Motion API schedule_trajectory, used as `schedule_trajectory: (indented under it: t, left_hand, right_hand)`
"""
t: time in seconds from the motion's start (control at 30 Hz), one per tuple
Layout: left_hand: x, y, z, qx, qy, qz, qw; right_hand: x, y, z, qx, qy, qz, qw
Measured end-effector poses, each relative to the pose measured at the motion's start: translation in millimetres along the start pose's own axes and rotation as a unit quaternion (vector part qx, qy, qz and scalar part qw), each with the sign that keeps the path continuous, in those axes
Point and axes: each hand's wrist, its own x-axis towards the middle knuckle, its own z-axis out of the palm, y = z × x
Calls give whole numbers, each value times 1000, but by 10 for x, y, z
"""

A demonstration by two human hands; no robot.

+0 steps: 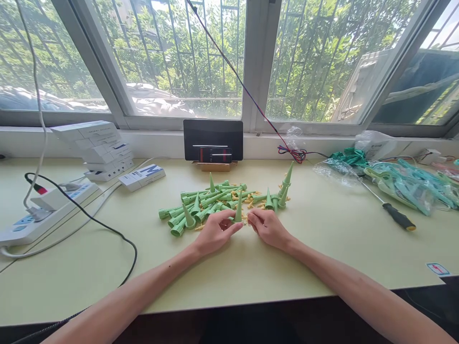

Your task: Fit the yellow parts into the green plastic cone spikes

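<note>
A heap of green plastic cone spikes (pixel 211 200) lies on the pale green table (pixel 322 239), mixed with small yellow bits (pixel 255 203). Some cones stand upright, one stacked tall (pixel 286 184). My left hand (pixel 215 231) is closed on an upright green cone (pixel 238 212) at the heap's near edge. My right hand (pixel 268 227) sits right beside it, fingers pinched around a small yellow piece I can barely make out. Both forearms reach in from the bottom of the view.
A power strip (pixel 43 210) with black and white cables lies at left, next to stacked white boxes (pixel 96 145). A dark tablet (pixel 213 139) leans on the sill. At right lie a screwdriver (pixel 389 208) and plastic bags of green parts (pixel 405 184).
</note>
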Motion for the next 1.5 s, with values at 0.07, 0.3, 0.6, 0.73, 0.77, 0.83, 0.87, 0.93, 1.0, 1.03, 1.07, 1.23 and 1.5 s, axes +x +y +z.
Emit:
schedule_trajectory:
  t: [0.07,0.3,0.6,0.73,0.77,0.83,0.87,0.93,1.0,1.03,1.07,1.23,1.5]
  left_hand:
    - [0,3,0,4,-2,4,1000]
    - [8,-5,-3,13,10,24,1000]
    - [22,45,-11,-14,-8,-21,1000]
    - [19,97,-22,-28,1,-49,998]
    - [18,106,-24,-33,1,-55,998]
    - [17,118,-27,-39,1,-65,997]
    - [17,122,-28,-41,0,-70,997]
    - [16,126,-27,-41,-1,-74,996]
    - [15,127,-26,-39,1,-74,997]
    - [14,127,-25,-38,1,-73,997]
    - [14,127,-24,-36,2,-71,997]
    - [14,116,-28,-27,2,-57,998]
    - [10,45,-26,6,13,-32,999]
  right_hand:
    - [2,1,4,-1,-1,0,1000]
    - [-7,1,16,-8,-5,6,1000]
    - [10,14,28,13,10,22,1000]
    - [14,23,19,36,28,27,999]
    - [12,25,16,38,29,25,999]
    - [8,28,13,35,25,19,999]
    - [6,30,12,34,23,17,999]
    - [4,35,14,36,20,15,999]
    - [4,41,16,40,21,14,999]
    - [4,44,17,40,21,13,999]
    - [5,46,17,38,21,12,999]
    - [8,44,10,35,18,9,999]
    - [4,43,-2,29,18,2,999]
